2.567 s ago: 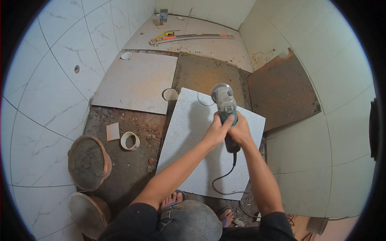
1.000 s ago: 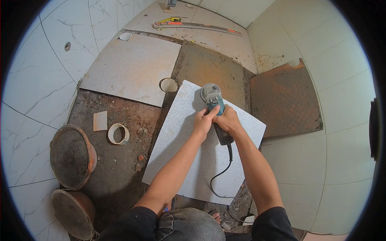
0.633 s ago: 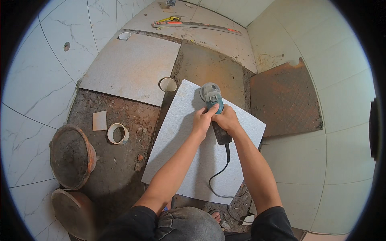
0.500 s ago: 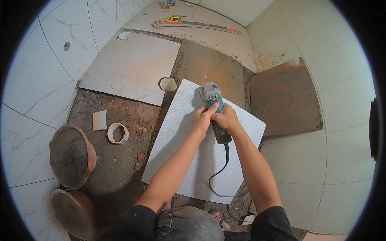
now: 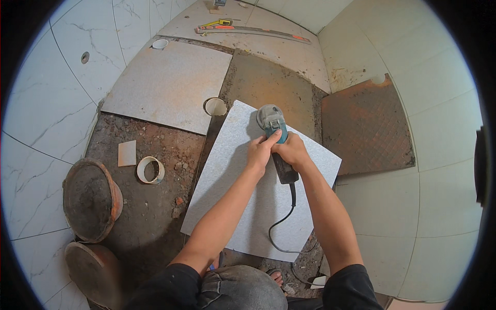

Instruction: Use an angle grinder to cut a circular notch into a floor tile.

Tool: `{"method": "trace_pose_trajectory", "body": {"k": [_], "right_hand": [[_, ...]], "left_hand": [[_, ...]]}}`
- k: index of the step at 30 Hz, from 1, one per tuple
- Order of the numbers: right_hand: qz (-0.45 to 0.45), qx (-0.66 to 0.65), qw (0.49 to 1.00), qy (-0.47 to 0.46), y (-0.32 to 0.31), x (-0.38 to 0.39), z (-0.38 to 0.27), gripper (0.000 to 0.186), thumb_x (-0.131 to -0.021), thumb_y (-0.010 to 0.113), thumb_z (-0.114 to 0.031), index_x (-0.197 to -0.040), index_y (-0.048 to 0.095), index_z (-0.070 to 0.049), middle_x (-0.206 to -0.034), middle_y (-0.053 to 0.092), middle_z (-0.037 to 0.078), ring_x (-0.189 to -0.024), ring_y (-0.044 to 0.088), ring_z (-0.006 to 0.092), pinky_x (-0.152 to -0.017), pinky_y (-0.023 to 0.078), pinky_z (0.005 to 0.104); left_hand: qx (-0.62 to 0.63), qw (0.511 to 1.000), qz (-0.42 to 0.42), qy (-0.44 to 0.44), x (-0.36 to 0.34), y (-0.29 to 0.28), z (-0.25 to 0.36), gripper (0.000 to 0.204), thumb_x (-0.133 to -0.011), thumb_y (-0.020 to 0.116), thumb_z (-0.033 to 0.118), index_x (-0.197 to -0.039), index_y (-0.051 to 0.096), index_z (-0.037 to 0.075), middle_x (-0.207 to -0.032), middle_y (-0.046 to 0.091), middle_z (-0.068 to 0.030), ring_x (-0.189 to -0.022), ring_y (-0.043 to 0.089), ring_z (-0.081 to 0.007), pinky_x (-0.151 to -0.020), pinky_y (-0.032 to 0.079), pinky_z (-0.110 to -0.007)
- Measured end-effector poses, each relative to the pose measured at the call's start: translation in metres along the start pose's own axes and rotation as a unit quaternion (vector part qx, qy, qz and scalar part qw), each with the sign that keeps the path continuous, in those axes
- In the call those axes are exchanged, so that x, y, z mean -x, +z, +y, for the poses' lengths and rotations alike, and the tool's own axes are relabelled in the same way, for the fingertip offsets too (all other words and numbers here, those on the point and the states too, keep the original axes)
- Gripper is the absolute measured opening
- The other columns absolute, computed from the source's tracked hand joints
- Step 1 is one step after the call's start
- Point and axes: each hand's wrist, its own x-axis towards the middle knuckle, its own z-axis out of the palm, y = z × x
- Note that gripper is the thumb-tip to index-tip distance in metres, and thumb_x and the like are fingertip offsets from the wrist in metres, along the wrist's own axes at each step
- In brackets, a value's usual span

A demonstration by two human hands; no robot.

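An angle grinder (image 5: 283, 168) with a teal and black body is gripped in both my hands over a large light grey tile (image 5: 232, 206). My left hand (image 5: 261, 153) wraps its left side near the head, thumb lying across the top. From the right, my right hand (image 5: 292, 151) closes round the body. The grinder's head sits by the tile's far edge; its disc is mostly hidden beneath the guard. A black cord (image 5: 276, 226) runs from the grinder's rear, curving over the tile toward my right foot.
Another grey tile (image 5: 160, 85) lies far left, beside a patch of wet mortar (image 5: 271, 85). Two mortar bowls (image 5: 116, 199) (image 5: 77, 268) stand along the left wall. A white pipe ring (image 5: 161, 177) and a tile offcut (image 5: 127, 153) rest on rubble. A brown-backed tile (image 5: 367, 129) leans right.
Almost nothing differs. The grinder's head has shifted very slightly toward me along the tile's far edge, with both hands keeping their hold.
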Motion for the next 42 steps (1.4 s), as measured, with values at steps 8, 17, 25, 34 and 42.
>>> {"method": "trace_pose_trajectory", "body": {"k": [8, 17, 25, 34, 42], "right_hand": [[0.003, 0.041, 0.999, -0.015, -0.006, 0.0, -0.002, 0.065, -0.061, 0.082, -0.039, -0.097, 0.067, 0.012, -0.091, 0.073, 0.028, -0.084, 0.074, 0.0348, -0.075, 0.058, 0.0403], [-0.013, 0.059, 0.998, -0.021, -0.01, 0.0, 0.0, 0.069, -0.056, 0.083, -0.041, -0.098, 0.067, 0.012, -0.092, 0.072, 0.028, -0.085, 0.073, 0.0359, -0.077, 0.057, 0.0409], [-0.021, 0.092, 0.995, -0.041, -0.015, -0.001, 0.002, 0.066, -0.058, 0.081, -0.041, -0.097, 0.069, 0.011, -0.091, 0.072, 0.028, -0.086, 0.073, 0.0369, -0.077, 0.057, 0.0424], [-0.025, 0.132, 0.988, -0.075, -0.024, -0.004, 0.007, 0.064, -0.059, 0.08, -0.042, -0.096, 0.07, 0.009, -0.091, 0.073, 0.025, -0.086, 0.073, 0.0384, -0.079, 0.056, 0.0422], [-0.027, 0.147, 0.984, -0.102, -0.032, -0.001, -0.004, 0.061, -0.055, 0.083, -0.037, -0.095, 0.07, 0.006, -0.084, 0.073, 0.024, -0.079, 0.073, 0.0366, -0.076, 0.056, 0.0417]], "left_hand": [[0.01, 1.0, -0.017, 0.005, 0.003, 0.003, 0.001, 0.05, -0.09, 0.077, 0.044, -0.11, 0.074, -0.001, -0.107, 0.071, -0.0099, -0.099, 0.064, -0.0175, -0.09, 0.047, -0.03], [-0.015, 1.0, -0.01, 0.007, 0.003, 0.003, -0.002, 0.05, -0.091, 0.076, 0.044, -0.108, 0.074, -0.003, -0.104, 0.071, -0.0104, -0.095, 0.063, -0.0163, -0.085, 0.048, -0.03], [-0.037, 0.999, -0.016, 0.001, 0.003, 0.003, -0.006, 0.049, -0.092, 0.074, 0.045, -0.109, 0.073, -0.001, -0.104, 0.071, -0.009, -0.096, 0.061, -0.0158, -0.088, 0.045, -0.031], [-0.026, 0.999, -0.019, 0.011, 0.008, 0.009, -0.005, 0.055, -0.092, 0.075, 0.046, -0.112, 0.072, -0.005, -0.108, 0.071, -0.012, -0.098, 0.064, -0.0175, -0.089, 0.048, -0.031], [-0.038, 0.999, -0.017, -0.009, 0.008, 0.011, -0.005, 0.056, -0.093, 0.074, 0.045, -0.118, 0.071, -0.004, -0.115, 0.071, -0.0128, -0.106, 0.064, -0.0193, -0.094, 0.047, -0.032]]}}
